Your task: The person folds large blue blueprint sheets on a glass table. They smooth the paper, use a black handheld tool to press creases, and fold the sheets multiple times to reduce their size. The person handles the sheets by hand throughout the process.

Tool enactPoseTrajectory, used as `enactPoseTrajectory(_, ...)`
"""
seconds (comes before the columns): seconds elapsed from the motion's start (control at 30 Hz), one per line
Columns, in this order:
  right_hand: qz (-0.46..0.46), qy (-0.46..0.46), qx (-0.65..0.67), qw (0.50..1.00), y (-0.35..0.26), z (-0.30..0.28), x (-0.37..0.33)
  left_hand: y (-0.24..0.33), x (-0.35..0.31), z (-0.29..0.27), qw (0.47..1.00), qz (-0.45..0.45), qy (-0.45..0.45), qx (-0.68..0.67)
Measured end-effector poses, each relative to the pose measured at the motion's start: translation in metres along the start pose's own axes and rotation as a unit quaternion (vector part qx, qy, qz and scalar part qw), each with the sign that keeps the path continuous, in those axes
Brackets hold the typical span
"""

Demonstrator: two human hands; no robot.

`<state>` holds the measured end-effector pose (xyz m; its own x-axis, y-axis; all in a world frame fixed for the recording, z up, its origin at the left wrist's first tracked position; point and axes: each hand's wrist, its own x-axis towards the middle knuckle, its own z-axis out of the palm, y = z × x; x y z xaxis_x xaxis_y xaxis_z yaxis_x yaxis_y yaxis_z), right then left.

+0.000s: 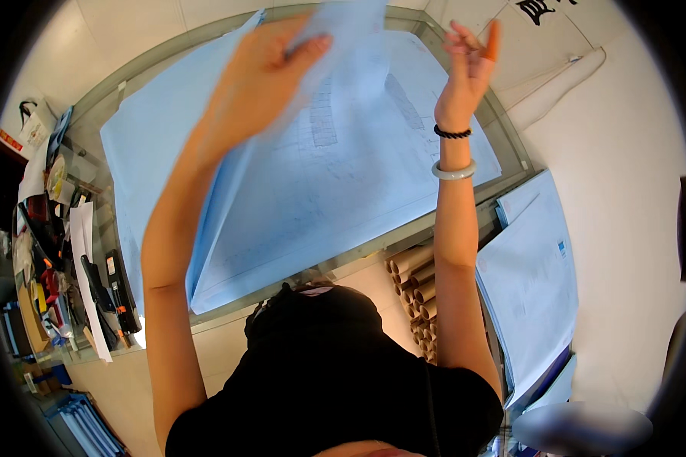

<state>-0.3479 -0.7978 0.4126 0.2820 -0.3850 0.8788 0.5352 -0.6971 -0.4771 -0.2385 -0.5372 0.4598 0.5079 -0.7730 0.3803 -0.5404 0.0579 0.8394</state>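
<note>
Large light-blue drawing sheets (pixel 297 228) with faint line plans lie in a stack on a glass-topped table. My left hand (pixel 263 80) is closed on the raised edge of a blue sheet (pixel 350 46), thumb on top, and motion blurs that sheet. Its lifted part stands up over the stack's far side; a fold runs down below my left forearm. Over the far right part of the table, my right hand (pixel 466 84) is raised, holding nothing, fingers apart. An orange finger cot (pixel 493 40) covers one fingertip. A black bracelet and a pale bangle circle that wrist.
Tools and loose items, among them a black box cutter (pixel 97 282), crowd the table's left end beside a white paper strip (pixel 89 282). Cardboard tubes (pixel 415 286) are stacked below the near edge. More blue sheets (pixel 529 282) lie at the right, by a white wall.
</note>
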Motion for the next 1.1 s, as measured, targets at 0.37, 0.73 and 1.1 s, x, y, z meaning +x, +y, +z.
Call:
enactPoseTrajectory(0.37,0.124,-0.365,-0.462,0.799,0.173,-0.009,-0.068,0.025,-0.05,-0.11,0.929,0.09,0.358,-0.005)
enactPoseTrajectory(0.73,-0.176,-0.189,-0.481,0.838,0.077,-0.081,-0.051,-0.001,-0.036,-0.06,0.992,0.121,-0.019,0.013)
enactPoseTrajectory(1.1,-0.379,0.108,-0.583,0.711,-0.15,-0.121,-0.051,-0.184,-0.081,0.089,0.888,-0.117,-0.412,0.169)
